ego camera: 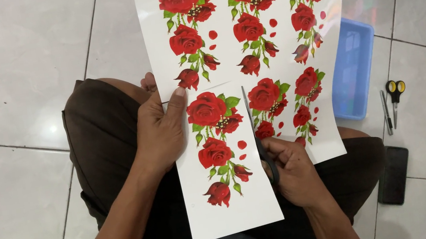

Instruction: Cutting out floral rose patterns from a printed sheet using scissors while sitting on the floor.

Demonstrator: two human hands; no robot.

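Gripping rose sticker sheet (245,33) edge – left hand (160,131); right hand (290,170) closed round scissors (257,129) mid-cut

- One camera, worn on the person's head, looks steeply down at the lap and the tiled floor (0,86).
- It sits close; both forearms enter from the bottom edge.

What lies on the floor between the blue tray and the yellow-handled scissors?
In the head view, only a dark pen lies between the blue tray and the yellow-handled scissors; otherwise bare tile.
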